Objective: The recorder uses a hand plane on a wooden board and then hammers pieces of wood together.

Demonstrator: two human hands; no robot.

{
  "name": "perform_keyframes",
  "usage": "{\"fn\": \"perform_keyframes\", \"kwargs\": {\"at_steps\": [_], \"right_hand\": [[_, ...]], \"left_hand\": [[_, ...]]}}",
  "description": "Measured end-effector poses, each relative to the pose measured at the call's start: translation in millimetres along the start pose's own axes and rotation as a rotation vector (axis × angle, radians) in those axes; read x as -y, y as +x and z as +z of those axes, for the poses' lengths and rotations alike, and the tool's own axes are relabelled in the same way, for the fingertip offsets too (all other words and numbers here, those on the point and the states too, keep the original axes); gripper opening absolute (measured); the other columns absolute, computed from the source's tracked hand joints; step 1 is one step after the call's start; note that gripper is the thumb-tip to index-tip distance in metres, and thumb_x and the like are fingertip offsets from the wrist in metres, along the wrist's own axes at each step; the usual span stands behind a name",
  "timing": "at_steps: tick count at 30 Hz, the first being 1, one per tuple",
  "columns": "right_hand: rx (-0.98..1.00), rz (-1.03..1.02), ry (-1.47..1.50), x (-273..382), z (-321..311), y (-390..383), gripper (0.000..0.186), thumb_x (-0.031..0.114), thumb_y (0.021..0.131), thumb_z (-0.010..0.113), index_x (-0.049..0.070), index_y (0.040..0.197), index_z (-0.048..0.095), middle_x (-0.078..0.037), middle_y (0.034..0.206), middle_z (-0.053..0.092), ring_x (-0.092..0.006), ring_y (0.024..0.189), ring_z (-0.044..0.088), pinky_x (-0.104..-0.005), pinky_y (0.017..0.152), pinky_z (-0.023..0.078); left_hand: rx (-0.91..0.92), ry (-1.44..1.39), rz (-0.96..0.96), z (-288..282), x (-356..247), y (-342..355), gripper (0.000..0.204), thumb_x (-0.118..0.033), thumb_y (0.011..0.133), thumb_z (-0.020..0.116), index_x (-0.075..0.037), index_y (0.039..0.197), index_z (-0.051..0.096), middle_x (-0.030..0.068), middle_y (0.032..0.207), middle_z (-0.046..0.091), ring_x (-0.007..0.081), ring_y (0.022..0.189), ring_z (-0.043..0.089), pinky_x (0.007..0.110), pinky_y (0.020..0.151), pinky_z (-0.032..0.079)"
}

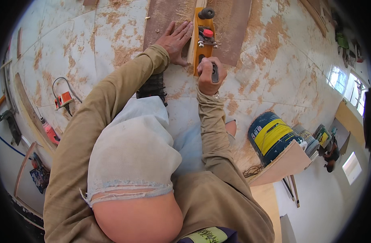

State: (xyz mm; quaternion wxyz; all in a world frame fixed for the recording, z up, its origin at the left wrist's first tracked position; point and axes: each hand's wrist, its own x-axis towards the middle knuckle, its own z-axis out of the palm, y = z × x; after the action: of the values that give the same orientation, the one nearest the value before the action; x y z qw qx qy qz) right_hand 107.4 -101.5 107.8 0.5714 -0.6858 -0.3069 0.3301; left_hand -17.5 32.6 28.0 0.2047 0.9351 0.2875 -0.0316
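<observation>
My right hand [211,77] is wrapped round the dark rear handle of a hand plane [200,49]. The plane has a yellow body, a dark round front knob and a red part in its middle. It sits along a narrow pale wood strip [191,52], partly covering it. My left hand [176,42] lies flat, fingers stretched out, against the strip's left side and on the brown board [165,14] beneath. What lies under the plane's sole is hidden.
Sawdust and shavings [270,38] are scattered over the tiled floor. A dark blue bucket with a yellow band [270,135] stands at the right, next to a leaning board [288,160]. At the left lie an orange socket box [64,99] with a cable and a pink bottle [50,131].
</observation>
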Motion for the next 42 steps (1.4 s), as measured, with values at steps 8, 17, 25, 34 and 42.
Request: {"fn": "perform_keyframes", "kwargs": {"at_steps": [8, 17, 25, 34, 42], "right_hand": [[0.147, -0.101, -0.184, 1, -61, -104, 0.019, 0.01, 0.086, 0.063, -0.001, 0.071, 0.059, -0.01, 0.061, 0.053, -0.0194, 0.053, 0.054, -0.03, 0.054, 0.043], [0.049, -0.071, 0.033, -10, -8, 45, 0.023, 0.012, 0.091, 0.063, -0.001, 0.073, 0.061, -0.002, 0.058, 0.054, -0.0096, 0.052, 0.05, -0.0279, 0.049, 0.037], [0.108, -0.026, -0.113, 2, -45, -54, 0.022, 0.01, 0.089, 0.06, -0.001, 0.07, 0.06, -0.005, 0.058, 0.056, -0.0133, 0.053, 0.053, -0.0298, 0.052, 0.041], [0.028, -0.048, 0.162, 1, 26, 127, 0.028, 0.015, 0.089, 0.063, 0.001, 0.066, 0.059, -0.003, 0.055, 0.055, -0.0097, 0.048, 0.051, -0.0291, 0.046, 0.037], [0.157, -0.033, -0.18, 14, -56, -100, 0.02, 0.01, 0.088, 0.062, -0.001, 0.071, 0.061, -0.007, 0.059, 0.054, -0.0128, 0.054, 0.052, -0.0304, 0.052, 0.042]], "left_hand": [[-0.018, -0.024, 0.016, -8, 2, -3, 0.136, -0.067, 0.066, 0.078, -0.002, 0.163, 0.009, 0.0164, 0.17, 0.016, 0.0275, 0.159, 0.009, 0.056, 0.127, 0.001], [0.026, -0.01, 0.008, -7, 3, 2, 0.142, -0.067, 0.062, 0.082, -0.001, 0.162, 0.007, 0.0175, 0.17, 0.014, 0.0284, 0.159, 0.007, 0.054, 0.128, 0.001], [-0.059, -0.066, 0.03, -8, 11, -5, 0.141, -0.065, 0.063, 0.083, 0.0, 0.162, 0.006, 0.0178, 0.169, 0.015, 0.0284, 0.159, 0.008, 0.054, 0.128, 0.0], [0.053, -0.019, 0.004, -5, 4, -1, 0.14, -0.064, 0.062, 0.084, -0.003, 0.163, 0.009, 0.0171, 0.169, 0.015, 0.0288, 0.159, 0.007, 0.055, 0.127, 0.001], [-0.05, -0.074, 0.041, -3, 9, -4, 0.135, -0.068, 0.067, 0.078, 0.001, 0.162, 0.01, 0.0196, 0.168, 0.019, 0.0298, 0.159, 0.009, 0.055, 0.128, 0.0]]}}
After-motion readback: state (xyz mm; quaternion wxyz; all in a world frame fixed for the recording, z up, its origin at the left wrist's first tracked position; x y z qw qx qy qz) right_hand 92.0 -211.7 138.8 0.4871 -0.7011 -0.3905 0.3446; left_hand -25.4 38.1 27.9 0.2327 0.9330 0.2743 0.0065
